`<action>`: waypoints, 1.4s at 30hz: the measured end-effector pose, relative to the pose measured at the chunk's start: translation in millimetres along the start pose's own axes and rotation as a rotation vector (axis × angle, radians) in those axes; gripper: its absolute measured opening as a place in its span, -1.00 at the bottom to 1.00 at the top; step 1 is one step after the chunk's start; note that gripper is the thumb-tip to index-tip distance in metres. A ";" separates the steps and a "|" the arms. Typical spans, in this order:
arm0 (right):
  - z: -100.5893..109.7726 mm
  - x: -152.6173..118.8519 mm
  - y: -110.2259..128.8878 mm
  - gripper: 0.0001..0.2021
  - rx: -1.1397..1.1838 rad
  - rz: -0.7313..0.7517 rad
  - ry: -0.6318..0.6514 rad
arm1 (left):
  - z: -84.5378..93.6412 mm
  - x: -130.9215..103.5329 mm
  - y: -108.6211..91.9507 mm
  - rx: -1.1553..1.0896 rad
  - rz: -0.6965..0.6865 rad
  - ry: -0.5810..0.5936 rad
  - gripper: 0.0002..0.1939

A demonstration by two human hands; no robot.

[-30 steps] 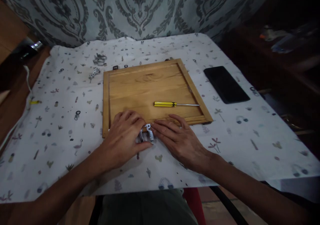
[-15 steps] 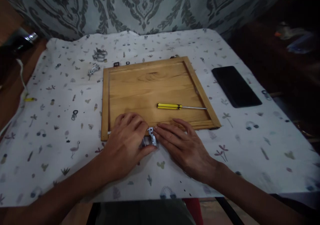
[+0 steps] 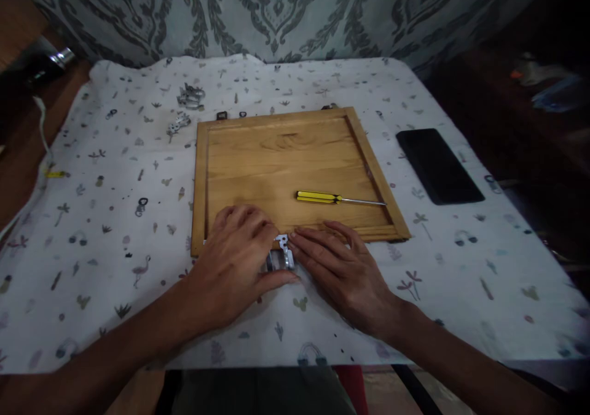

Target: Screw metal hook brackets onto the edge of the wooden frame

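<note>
A framed wooden panel (image 3: 276, 163) lies flat with its recessed side up. At its front edge sits a small silver metal hinge (image 3: 287, 256). My left hand (image 3: 237, 261) is closed around the hinge's left side, its fingers over the frame edge and its thumb stretched out below the metal. Pressed together, the fingers of my right hand (image 3: 336, 270) meet the hinge from the right; their tips touch it. Parts of the hinge are covered by both hands. A yellow and black screwdriver (image 3: 319, 197) rests on the panel, its shaft pointing right.
Two groups of silver hinges (image 3: 190, 96) lie beyond the panel's left corner. To the right is a black phone or tablet (image 3: 440, 166). Small dark pieces (image 3: 222, 115) sit along the panel's far edge. A white cable (image 3: 42, 132) hangs at the left over the patterned tablecloth (image 3: 115, 218).
The whole view has shifted slightly, so everything appears a little further right. Both hands keep about the same place at the hinge, with slightly more of the metal showing between them.
</note>
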State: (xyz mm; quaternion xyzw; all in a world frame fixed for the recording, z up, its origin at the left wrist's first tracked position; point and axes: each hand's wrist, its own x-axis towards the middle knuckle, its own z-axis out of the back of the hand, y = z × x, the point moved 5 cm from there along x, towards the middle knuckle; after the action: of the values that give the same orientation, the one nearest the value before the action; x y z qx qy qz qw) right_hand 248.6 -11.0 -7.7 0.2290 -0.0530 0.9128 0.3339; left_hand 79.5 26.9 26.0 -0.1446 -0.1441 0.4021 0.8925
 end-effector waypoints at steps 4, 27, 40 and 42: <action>-1.9 -1.3 0.6 -0.65 -0.012 0.045 0.000 | 21.0 0.3 7.8 -0.029 0.068 0.019 -0.73; -19.8 -10.9 -9.4 -0.45 -0.105 0.132 -0.123 | 72.0 7.4 238.8 0.263 0.671 -0.265 -0.48; -11.4 -4.6 -6.9 -0.59 -0.154 0.168 -0.140 | 74.7 10.9 244.7 0.260 0.652 -0.208 -0.68; -12.2 -5.4 -6.9 -0.58 -0.134 0.160 -0.149 | 73.5 11.1 241.6 0.267 0.649 -0.212 -0.71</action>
State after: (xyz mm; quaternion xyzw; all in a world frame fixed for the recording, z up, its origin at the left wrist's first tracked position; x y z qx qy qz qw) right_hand 251.9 -5.8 -21.5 0.2682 -0.1566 0.9115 0.2695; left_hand -104.3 199.2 4.5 -0.0224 -0.1289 0.6923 0.7096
